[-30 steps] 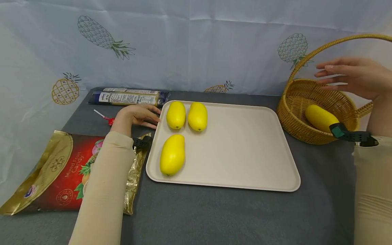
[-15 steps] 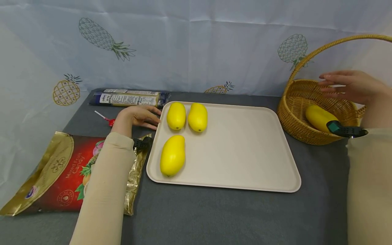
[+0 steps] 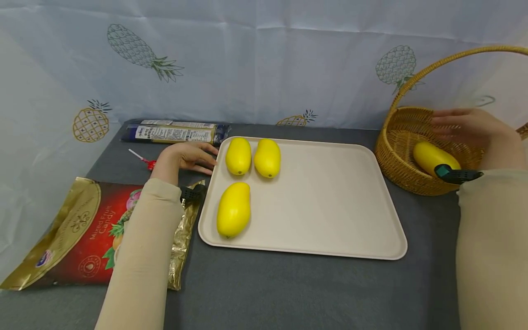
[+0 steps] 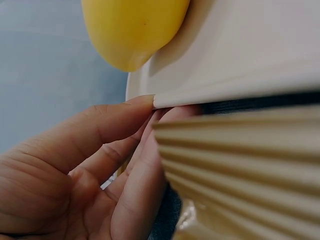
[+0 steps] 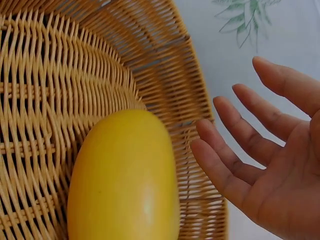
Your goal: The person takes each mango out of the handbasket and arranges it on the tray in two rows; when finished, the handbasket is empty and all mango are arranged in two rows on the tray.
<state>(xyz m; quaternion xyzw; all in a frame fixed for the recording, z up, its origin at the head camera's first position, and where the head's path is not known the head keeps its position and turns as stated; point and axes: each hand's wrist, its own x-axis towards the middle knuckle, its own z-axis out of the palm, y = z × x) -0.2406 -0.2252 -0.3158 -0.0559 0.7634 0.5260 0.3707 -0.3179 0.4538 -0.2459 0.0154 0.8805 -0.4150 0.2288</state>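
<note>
Three yellow mangoes lie on the left part of a beige tray (image 3: 330, 201): a rear-left mango (image 3: 238, 156), one close beside it (image 3: 267, 158), and a front mango (image 3: 233, 210). At the tray's left rim, my left hand (image 3: 194, 158) pinches the edge, thumb at the top and fingers reaching beneath in the left wrist view. Another mango (image 5: 125, 180) rests inside a wicker basket (image 3: 396, 169) at the right. Over that basket hovers my right hand (image 3: 474, 126), fingers spread and loosely bent, holding nothing, just behind the mango.
A red-and-gold candy bag (image 3: 82, 229) lies under the left forearm. Behind it are a red lollipop (image 3: 151, 164) and a long blue packet (image 3: 173, 132). The basket's tall handle (image 3: 445, 61) arches beside the right hand. A pineapple-print curtain (image 3: 255, 64) backs the table.
My right hand has come down and slightly left, from above the basket's rim into its opening. The left hand keeps its place at the tray's rim; the mangoes stay put.
</note>
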